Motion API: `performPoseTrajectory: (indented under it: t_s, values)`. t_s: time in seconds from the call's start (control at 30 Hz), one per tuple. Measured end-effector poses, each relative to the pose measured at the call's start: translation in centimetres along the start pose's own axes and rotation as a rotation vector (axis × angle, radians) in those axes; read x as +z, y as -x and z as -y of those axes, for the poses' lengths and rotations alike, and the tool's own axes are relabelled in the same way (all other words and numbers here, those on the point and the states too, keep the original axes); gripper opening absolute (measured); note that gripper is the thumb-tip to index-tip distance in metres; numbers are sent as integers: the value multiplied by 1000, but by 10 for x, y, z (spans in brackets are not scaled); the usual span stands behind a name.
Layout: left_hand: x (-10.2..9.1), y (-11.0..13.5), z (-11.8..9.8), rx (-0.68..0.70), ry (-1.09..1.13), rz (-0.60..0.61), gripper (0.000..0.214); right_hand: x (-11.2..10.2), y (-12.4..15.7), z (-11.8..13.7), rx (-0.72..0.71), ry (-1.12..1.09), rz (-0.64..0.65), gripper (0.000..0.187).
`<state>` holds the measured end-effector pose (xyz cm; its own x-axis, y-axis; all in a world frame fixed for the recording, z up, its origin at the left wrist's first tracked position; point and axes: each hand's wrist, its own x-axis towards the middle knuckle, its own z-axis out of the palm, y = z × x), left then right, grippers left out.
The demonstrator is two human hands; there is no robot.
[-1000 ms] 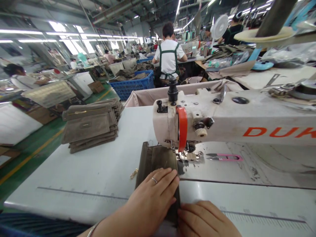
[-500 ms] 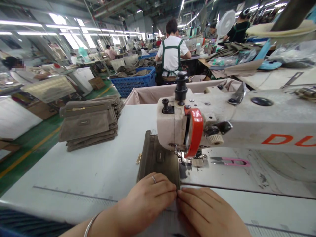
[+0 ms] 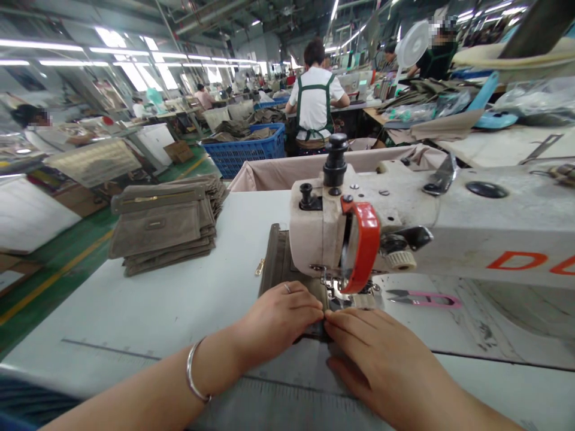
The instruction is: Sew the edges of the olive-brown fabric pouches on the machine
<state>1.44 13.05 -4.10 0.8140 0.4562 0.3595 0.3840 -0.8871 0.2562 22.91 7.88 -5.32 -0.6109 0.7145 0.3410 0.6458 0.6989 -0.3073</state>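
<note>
A dark olive fabric piece [image 3: 279,266] with a zipper lies on the white table under the head of the sewing machine [image 3: 404,233]. My left hand [image 3: 276,320], a ring on one finger, presses flat on the near end of the fabric, fingers together. Opposite it, my right hand [image 3: 377,359] lies with its fingertips pressed on the fabric's near edge, just before the presser foot [image 3: 344,293]. The fingertips of both hands meet at the fabric edge. A brass zipper pull [image 3: 259,267] sticks out at the fabric's left side.
A stack of the same olive pieces [image 3: 164,224] sits at the table's left back. Pink thread snips [image 3: 426,297] lie right of the needle. A fabric-lined bin [image 3: 287,170] stands behind the table. Other people work at benches beyond, near a blue crate [image 3: 245,149].
The fabric piece has moved away from me under the machine head. Both hands followed it forward, and the right hand came up to meet the left at the fabric's near edge.
</note>
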Motion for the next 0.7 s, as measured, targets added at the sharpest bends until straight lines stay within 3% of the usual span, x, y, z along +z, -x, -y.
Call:
performPoseTrajectory:
  t_s: [0.13,0.27,0.47,0.7]
  values:
    - [2,-5,12,7,-40,-32,23,0,-6,-6,38,46,41,37]
    - [5,-10,23,-43,-57,13,26,3,-9,-10,40,53,-2,35]
    - [16,-13,39,-142,-118,-13,22,10,-7,-13,-6,52,-79,33]
    - [24,-13,50,-210,-92,5,25,6,-11,-14,-15,48,-95,29]
